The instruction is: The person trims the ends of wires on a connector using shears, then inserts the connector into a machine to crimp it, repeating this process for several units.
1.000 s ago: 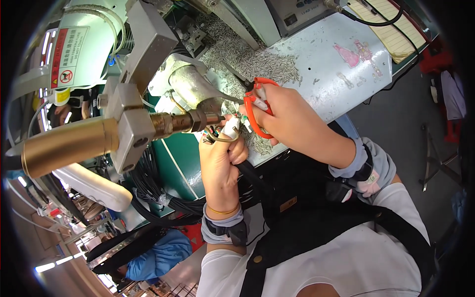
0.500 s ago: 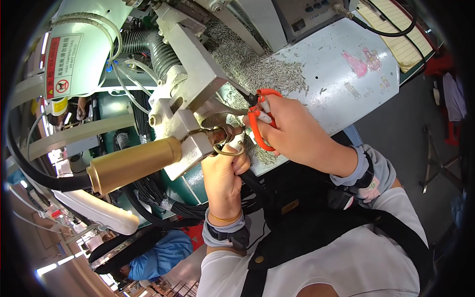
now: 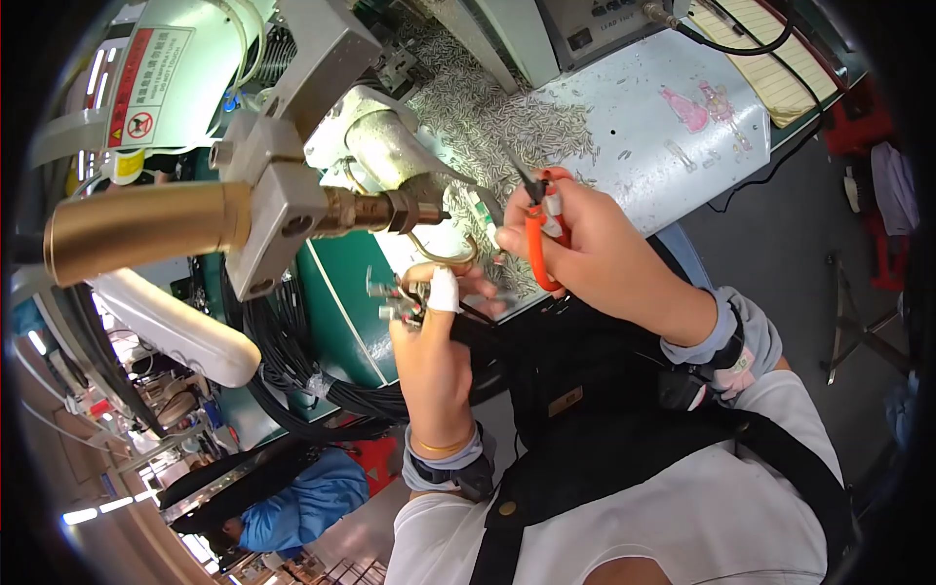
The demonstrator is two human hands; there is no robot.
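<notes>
The left hand (image 3: pixel 429 336) is closed around a small bundle of metal parts (image 3: pixel 390 297), a clutch of short silvery pins or fittings, with a bent brass-coloured wire loop (image 3: pixel 444 255) rising from it at about 1 o'clock. One fingertip wears a white wrap. The right hand (image 3: pixel 585 253) grips orange-handled cutters (image 3: pixel 538 229), blades pointing to 11 o'clock, tip just beside the loop and the green-marked component (image 3: pixel 481 207) under the machine's brass nozzle (image 3: pixel 366 210). A heap of loose metal pins (image 3: pixel 497 117) lies on the pale desk (image 3: pixel 673 146) at 12 o'clock, and a large gold-coloured cylinder (image 3: pixel 136 229) juts out at 9 o'clock.

Judged from this position, the chief risk is the cutter tip: it works close to the left fingers, so a slip could nick them or cut the wrong wire. The bundle is held by a few fingers only, and a tug from the cutters could scatter its parts under the machine.
</notes>
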